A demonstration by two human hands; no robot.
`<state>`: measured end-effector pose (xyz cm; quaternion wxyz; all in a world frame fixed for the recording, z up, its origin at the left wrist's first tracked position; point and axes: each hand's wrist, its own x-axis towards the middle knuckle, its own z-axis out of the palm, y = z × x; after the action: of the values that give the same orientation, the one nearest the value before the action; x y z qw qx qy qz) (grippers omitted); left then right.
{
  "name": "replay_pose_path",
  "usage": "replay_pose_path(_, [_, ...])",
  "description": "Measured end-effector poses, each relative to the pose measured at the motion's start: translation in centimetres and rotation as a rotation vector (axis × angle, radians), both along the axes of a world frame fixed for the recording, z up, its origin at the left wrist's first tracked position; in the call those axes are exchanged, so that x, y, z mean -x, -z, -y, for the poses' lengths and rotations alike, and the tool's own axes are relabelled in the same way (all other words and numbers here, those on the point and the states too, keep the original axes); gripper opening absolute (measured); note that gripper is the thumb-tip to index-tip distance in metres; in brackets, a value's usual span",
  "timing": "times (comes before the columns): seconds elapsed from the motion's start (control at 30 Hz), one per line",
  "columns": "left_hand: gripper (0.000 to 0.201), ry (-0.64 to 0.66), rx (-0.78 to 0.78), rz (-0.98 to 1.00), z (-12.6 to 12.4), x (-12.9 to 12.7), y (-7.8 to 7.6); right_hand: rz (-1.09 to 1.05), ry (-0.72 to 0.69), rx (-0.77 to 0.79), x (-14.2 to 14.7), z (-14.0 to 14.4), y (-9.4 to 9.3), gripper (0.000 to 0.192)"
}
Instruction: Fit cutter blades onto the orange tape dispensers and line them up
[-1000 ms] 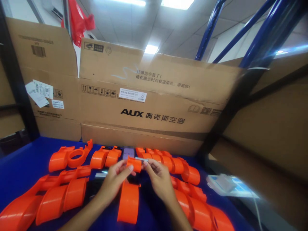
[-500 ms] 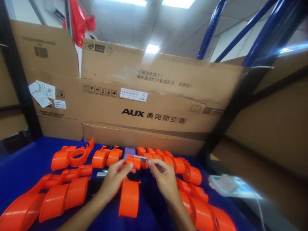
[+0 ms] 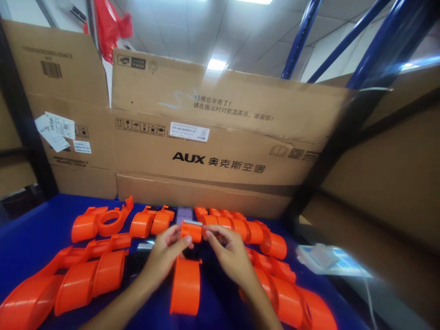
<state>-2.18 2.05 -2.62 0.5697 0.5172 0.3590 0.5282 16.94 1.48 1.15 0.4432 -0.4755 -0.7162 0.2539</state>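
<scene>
The orange plastic part (image 3: 187, 270) is a glossy, curved shell, long and narrow, with a rounded drum-like end (image 3: 191, 230) at its far tip; a thin pale strip lies along the top edge of that end. It runs from the near middle of the blue table (image 3: 27, 238) away toward the cardboard, its far end raised between the two hands.

The left hand (image 3: 164, 254) comes in from the near left and pinches the drum end from the left, thumb and fingers closed on it. The right hand (image 3: 229, 256) comes in from the near right, its fingertips (image 3: 208, 232) closed on the right side of the same end. The two hands sit close together, almost touching.

More orange shells lie all round: a stack at the near left (image 3: 79, 284), a ring-shaped piece (image 3: 110, 219) at the far left, a row (image 3: 240, 229) at the far right behind the hands, and another run (image 3: 288, 298) at the near right under the right forearm. A large cardboard box (image 3: 220, 151) printed AUX stands as a wall along the far edge. A white and pale blue packet (image 3: 326, 261) lies well apart at the right.
</scene>
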Motion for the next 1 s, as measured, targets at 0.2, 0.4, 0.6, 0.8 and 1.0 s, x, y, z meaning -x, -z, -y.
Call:
replay_pose_path(0.2, [0.042, -0.026, 0.007, 0.011, 0.1, 0.0, 0.2, 0.717, 0.058, 0.003, -2.0, 0.8, 0.4, 0.01])
replay_pose_path(0.4, [0.043, -0.023, 0.023, 0.017, 0.2, -0.1, 0.0, 0.939, 0.101, 0.061, -1.5, 1.7, 0.7, 0.013])
replay_pose_path(0.6, [0.042, -0.028, 0.025, 0.01, 0.3, -0.2, 0.0, 0.908, 0.139, -0.046, -1.2, 1.5, 0.0, 0.008])
replay_pose_path(0.8, [0.04, -0.031, 0.013, 0.012, 0.4, -0.4, 0.1, 0.375, 0.211, -0.203, -1.2, 1.0, -0.8, 0.023])
replay_pose_path(1.0, [0.045, -0.013, 0.024, 0.046, 0.8, -0.8, 0.2, 0.337, 0.083, -0.391, -0.2, 1.7, -0.9, 0.029])
